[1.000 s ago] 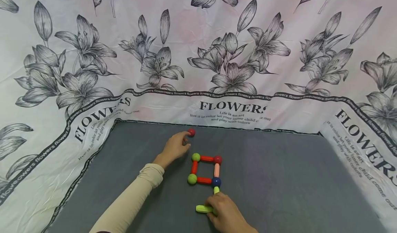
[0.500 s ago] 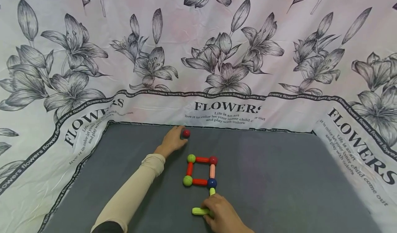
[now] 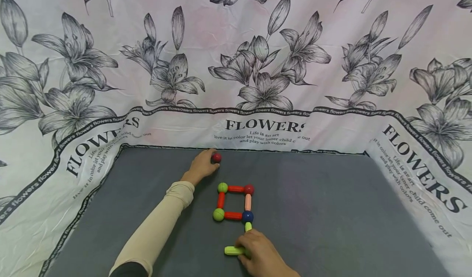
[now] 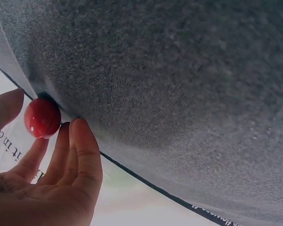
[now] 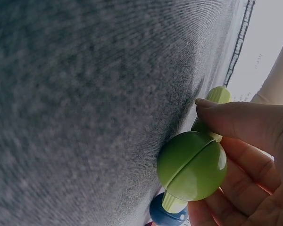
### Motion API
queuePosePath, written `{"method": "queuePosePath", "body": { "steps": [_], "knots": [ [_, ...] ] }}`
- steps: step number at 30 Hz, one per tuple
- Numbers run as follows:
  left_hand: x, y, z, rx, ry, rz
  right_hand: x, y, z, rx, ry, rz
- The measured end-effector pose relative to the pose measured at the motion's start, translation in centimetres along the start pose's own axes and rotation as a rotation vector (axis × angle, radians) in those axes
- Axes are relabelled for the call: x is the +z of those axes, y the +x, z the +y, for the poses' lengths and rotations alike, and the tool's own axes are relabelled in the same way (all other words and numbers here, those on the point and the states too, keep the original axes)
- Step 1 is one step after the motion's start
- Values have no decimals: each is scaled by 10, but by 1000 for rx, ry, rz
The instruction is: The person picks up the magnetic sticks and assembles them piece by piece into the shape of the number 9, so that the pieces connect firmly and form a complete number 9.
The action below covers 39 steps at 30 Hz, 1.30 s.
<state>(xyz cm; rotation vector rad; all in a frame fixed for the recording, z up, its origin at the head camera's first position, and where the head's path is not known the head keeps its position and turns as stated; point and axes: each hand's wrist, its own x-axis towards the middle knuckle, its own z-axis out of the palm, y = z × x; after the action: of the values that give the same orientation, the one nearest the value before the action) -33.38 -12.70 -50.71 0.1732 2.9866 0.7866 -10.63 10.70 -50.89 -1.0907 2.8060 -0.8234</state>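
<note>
In the head view, my left hand (image 3: 201,165) is at the table's far edge, fingers and thumb around a red ball (image 3: 216,157). The left wrist view shows the ball (image 4: 42,117) between thumb and fingers, close to the cloth. My right hand (image 3: 262,252) holds a joint of magnetic building pieces: its thumb presses a yellow-green stick (image 5: 219,96), with fingers behind the green ball (image 5: 192,165). A second yellow-green stick (image 3: 248,226) runs from there to the blue ball (image 3: 248,216). That blue ball is one corner of a square of red and pink sticks.
The square's other corners are two green balls, near (image 3: 218,214) and far (image 3: 223,187), and a red ball (image 3: 249,189). It lies on the dark grey table (image 3: 332,211). A flower-printed cloth (image 3: 258,84) rises along the back and sides.
My left hand has moved forward and come around the red ball, which stays where it lay. The right hand keeps its hold on the joint. The head view has shifted slightly to the right.
</note>
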Motion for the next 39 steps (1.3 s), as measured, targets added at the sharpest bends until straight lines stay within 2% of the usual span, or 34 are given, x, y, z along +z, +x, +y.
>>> {"method": "queuePosePath", "body": {
  "steps": [7, 11, 21, 28, 32, 36, 39],
  "knots": [
    [4, 2, 1, 15, 16, 14, 0, 0, -2, 34, 10, -15],
    [3, -1, 1, 30, 30, 35, 1, 0, -2, 19, 18, -6],
    [-2, -23, -12, 48, 39, 32, 3, 1, 1, 13, 31, -12],
    [-14, -58, -17, 62, 12, 26, 0, 1, 1, 101, 94, -101],
    [-21, -82, -11, 76, 5, 31, -1, 1, 1, 89, 91, -82],
    [-23, -115, -1, 114, 8, 23, -2, 2, 2, 88, 94, -76],
    [-21, -141, 7, 161, -16, -9, -3, 2, 1, 103, 109, -92]
  ]
}}
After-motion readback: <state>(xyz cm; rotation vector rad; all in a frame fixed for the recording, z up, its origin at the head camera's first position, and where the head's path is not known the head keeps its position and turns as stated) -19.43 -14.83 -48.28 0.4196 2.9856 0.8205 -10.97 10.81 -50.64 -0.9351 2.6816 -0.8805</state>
